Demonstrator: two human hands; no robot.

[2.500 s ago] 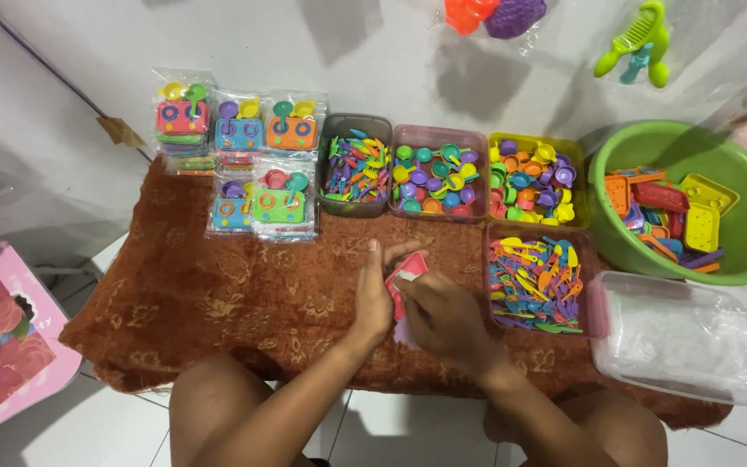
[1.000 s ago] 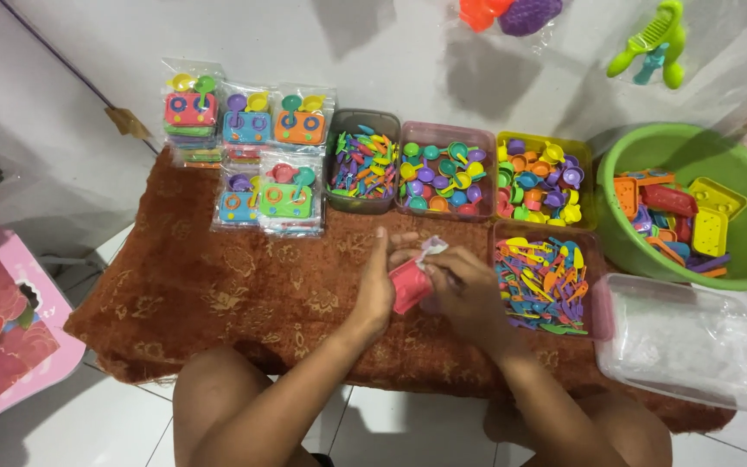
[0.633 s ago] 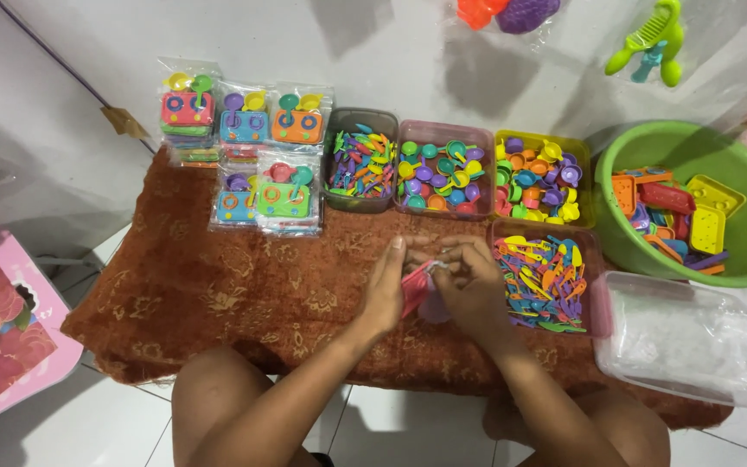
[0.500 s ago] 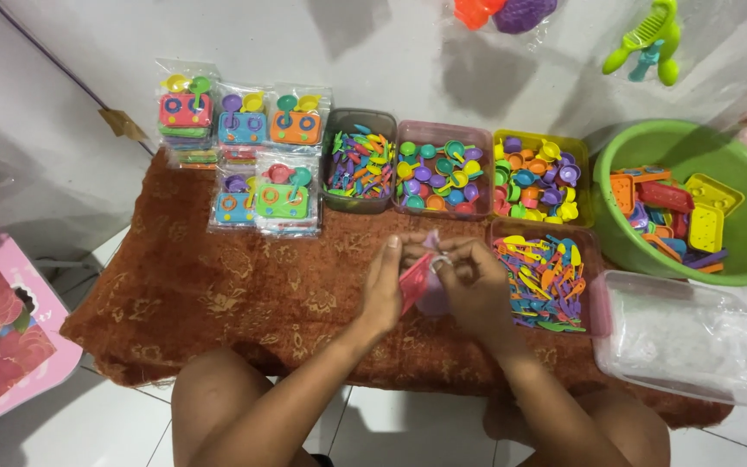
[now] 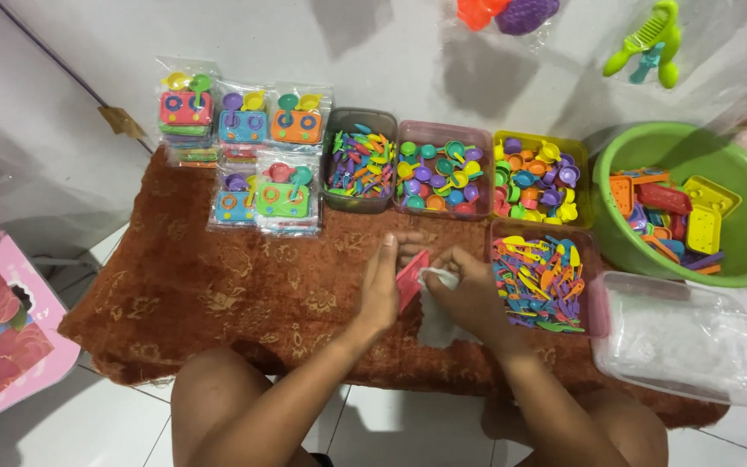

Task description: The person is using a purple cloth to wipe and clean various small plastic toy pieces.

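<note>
Both hands' fingers grip: left hand [image 5: 379, 290] the red toy tray [image 5: 411, 278], right hand [image 5: 469, 294] a clear bag [image 5: 437, 278]; the tray could snag the bag's mouth, toward three o'clock.

Left hand [image 5: 382, 285] earlier lay flat against red toy piece [image 5: 411, 278], palm covering it; it turned edge-on, fingers straightened, piece's red face showing just right of them. Right hand [image 5: 469, 294] earlier covered piece from above; it slid off to right, fingertips pinching crumpled clear plastic bag [image 5: 437, 278] beside piece. Bag, earlier bunched at piece's top between both hands' fingers, dropped lower, hung under right fingertips. Piece tilted from flat toward upright. Both hands drifted slightly right, toward tray of utensils.
</note>
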